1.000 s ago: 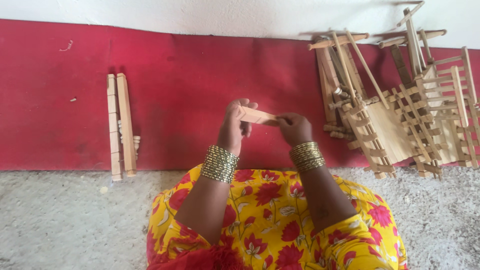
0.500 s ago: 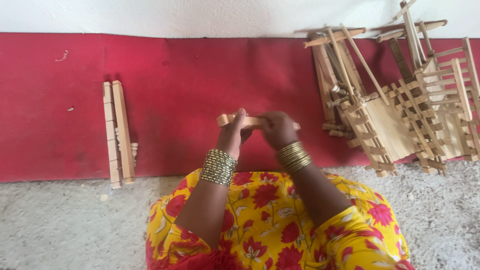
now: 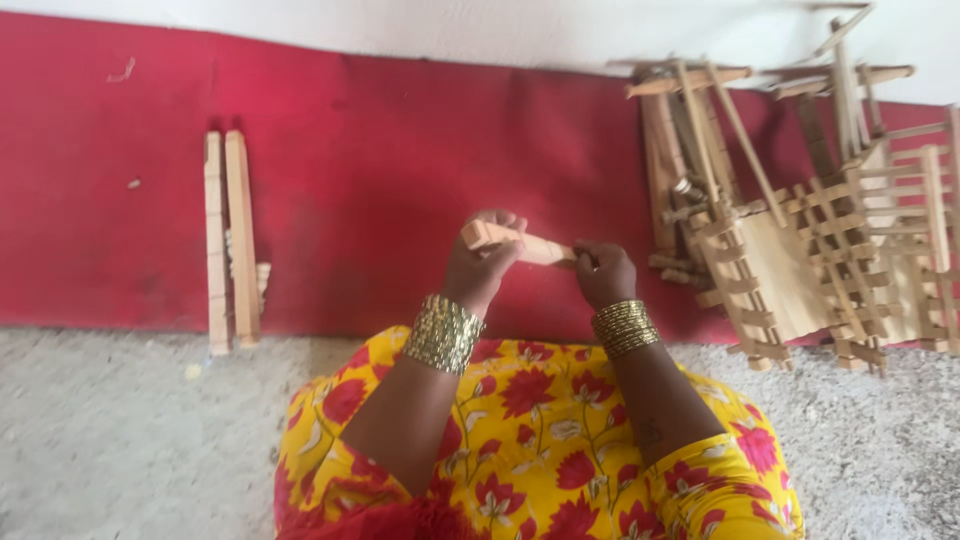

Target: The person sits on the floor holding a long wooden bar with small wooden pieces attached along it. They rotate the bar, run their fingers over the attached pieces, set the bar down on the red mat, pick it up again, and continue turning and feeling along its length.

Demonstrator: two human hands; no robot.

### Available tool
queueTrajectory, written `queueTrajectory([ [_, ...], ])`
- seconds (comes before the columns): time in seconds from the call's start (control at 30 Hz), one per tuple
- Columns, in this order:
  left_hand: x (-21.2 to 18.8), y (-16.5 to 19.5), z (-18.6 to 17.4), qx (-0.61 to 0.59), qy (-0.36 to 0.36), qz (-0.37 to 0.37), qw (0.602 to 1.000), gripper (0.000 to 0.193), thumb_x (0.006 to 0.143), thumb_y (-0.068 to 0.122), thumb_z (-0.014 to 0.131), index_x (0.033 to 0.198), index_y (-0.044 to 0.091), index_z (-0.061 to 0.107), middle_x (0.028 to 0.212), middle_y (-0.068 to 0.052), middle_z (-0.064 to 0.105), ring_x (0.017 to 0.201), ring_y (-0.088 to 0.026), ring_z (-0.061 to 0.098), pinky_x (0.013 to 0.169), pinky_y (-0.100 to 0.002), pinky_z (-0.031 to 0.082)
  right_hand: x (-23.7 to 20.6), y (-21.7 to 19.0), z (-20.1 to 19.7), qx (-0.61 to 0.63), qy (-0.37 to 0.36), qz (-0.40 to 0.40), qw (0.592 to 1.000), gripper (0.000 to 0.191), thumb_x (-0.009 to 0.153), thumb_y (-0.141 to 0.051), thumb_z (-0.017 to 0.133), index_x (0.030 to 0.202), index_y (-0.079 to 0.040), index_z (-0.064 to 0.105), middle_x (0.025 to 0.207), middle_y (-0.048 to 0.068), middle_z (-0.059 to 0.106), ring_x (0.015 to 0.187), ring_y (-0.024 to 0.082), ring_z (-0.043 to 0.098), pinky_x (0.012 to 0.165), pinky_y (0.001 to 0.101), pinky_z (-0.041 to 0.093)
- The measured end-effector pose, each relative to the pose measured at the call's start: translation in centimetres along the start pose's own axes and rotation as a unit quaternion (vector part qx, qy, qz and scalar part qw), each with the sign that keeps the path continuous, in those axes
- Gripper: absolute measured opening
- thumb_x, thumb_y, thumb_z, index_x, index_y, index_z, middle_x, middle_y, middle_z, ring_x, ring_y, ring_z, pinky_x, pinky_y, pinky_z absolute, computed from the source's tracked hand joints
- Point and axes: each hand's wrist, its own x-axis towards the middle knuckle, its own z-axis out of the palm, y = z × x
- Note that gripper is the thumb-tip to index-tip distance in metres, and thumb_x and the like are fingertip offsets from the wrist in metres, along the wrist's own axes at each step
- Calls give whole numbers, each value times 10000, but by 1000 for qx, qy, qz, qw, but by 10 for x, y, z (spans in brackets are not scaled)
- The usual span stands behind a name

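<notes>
While the red mat (image 3: 380, 190) fills the upper frame, stacked wooden frames (image 3: 810, 250) crowd its right and two long slats (image 3: 228, 240) lie left; centre frame, left hand (image 3: 482, 268) and right hand (image 3: 603, 274) (both bangled) grasp a short wooden piece (image 3: 520, 243).

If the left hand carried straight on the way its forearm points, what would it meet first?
Beyond the short wooden piece that the left hand already grips with the right hand, only bare red mat lies in that line, then the white wall. Depth is hard to judge.
</notes>
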Motion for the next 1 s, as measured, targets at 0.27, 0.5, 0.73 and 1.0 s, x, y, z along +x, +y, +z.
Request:
queueTrajectory([
  [0.27, 0, 12, 4, 16, -7, -31, 999, 323, 827, 18, 627, 1143, 14, 561, 1198, -141, 627, 1221, -238, 643, 1095, -396, 543, -5, -11, -18, 103, -58, 10, 993, 289, 908, -138, 676, 1188, -66, 690, 954, 105, 755, 867, 182, 739, 760, 314, 597],
  [0.5, 0, 10, 2, -14, 17, -30, 999, 321, 818, 4, 601, 1136, 8, 557, 1186, -142, 616, 1218, -243, 645, 1082, -397, 544, 7, 3, -20, 352, -128, 192, 907, 140, 878, -40, 680, 1016, -22, 665, 890, 31, 718, 769, 118, 680, 678, 266, 567],
  [0.73, 0, 8, 1, -9, 41, -38, 998, 324, 816, 10, 607, 1137, -13, 566, 1175, -161, 641, 1188, -253, 658, 1045, -403, 548, 13, 16, -4, 353, -193, 237, 884, 143, 961, -106, 558, 983, -40, 683, 836, 24, 693, 706, 81, 633, 590, 237, 516],
  [1.0, -1, 7, 0, -30, 54, -51, 997, 321, 829, 16, 577, 1149, -1, 560, 1172, -133, 623, 1196, -238, 650, 1050, -393, 544, 15, 13, -2, 391, -166, 176, 888, 179, 997, -111, 564, 1072, -38, 709, 821, -1, 664, 653, 63, 562, 570, 230, 462],
])
